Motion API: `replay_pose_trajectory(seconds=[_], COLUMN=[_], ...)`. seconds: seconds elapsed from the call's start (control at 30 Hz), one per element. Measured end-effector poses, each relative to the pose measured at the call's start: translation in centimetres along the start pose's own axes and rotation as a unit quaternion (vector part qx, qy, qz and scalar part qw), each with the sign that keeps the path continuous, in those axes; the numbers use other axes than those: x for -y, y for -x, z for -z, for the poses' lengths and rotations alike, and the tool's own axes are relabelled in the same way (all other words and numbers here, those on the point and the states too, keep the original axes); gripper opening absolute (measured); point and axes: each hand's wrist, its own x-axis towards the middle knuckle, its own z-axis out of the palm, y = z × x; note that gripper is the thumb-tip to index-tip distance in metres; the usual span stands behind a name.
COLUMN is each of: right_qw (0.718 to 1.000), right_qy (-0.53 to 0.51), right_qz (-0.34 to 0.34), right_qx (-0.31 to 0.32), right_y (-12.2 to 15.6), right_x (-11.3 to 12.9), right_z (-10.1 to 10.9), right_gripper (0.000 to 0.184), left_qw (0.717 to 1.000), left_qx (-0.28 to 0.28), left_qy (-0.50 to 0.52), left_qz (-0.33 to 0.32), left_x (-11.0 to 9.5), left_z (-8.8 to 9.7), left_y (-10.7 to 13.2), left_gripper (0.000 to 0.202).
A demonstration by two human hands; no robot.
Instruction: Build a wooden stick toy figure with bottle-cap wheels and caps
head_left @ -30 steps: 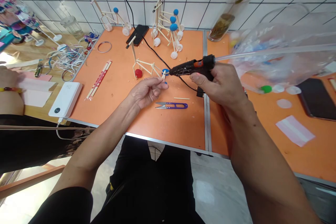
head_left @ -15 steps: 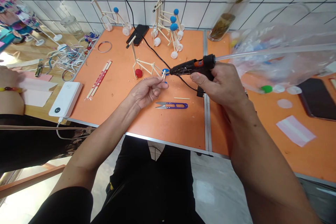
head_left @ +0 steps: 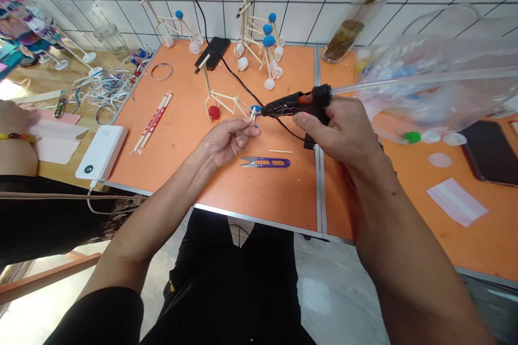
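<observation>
Two hands meet above the orange tabletop (head_left: pixel 182 135). The right hand (head_left: pixel 338 132) is wrapped firmly round the black hot-glue gun with an orange trigger (head_left: pixel 297 103), nozzle aimed left, its tip right at the short pale wooden stick (head_left: pixel 252 115). That stick is pinched between thumb and fingertips of the left hand (head_left: pixel 226 140). Just behind it sits a small round blue cap (head_left: pixel 255 110), near a wooden stick frame with a red cap (head_left: pixel 220 99). Closer in lie purple-handled thread snips (head_left: pixel 265 161) and a loose thin wooden splint (head_left: pixel 280 151). A long clear glue rod (head_left: pixel 404 82) juts from the gun's back.
</observation>
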Motion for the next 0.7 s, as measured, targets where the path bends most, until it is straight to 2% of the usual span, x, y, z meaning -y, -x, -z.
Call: replay_pose_trajectory(seconds=[0.17, 0.3, 0.4, 0.53, 0.63, 0.7], right_qw=[1.000, 1.000, 1.000, 0.987, 0.961, 0.938], right_qy=[0.005, 0.005, -0.020, -0.117, -0.189, -0.228], right_qz=[-0.001, 0.003, -0.011, -0.073, -0.155, -0.221], right_qx=[-0.002, 0.007, -0.012, -0.078, -0.128, -0.138], right_y=[-0.1, -0.1, -0.2, -0.6, -1.0, -1.2], right_x=[-0.2, -0.8, -1.6, -3.0, -4.0, -4.2], right_z=[0.1, 0.1, -0.2, -0.7, -0.9, -0.9], right_gripper=[0.072, 0.071, 0.068, 0.065, 0.063, 0.054], left_qw=[1.000, 1.000, 1.000, 1.000, 1.000, 1.000], left_qx=[0.011, 0.009, 0.007, 0.004, -0.004, -0.020], left_qy=[0.002, 0.002, 0.004, 0.008, 0.001, -0.008], left_qz=[-0.006, -0.001, -0.001, -0.001, 0.000, 0.005], left_x=[0.0, 0.0, 0.1, 0.2, 0.1, 0.0], left_z=[0.2, 0.5, 0.9, 1.6, 2.3, 2.9], left_y=[-0.2, -0.2, -0.2, 0.3, 1.1, 1.5], left_gripper=[0.036, 0.029, 0.023, 0.022, 0.027, 0.033])
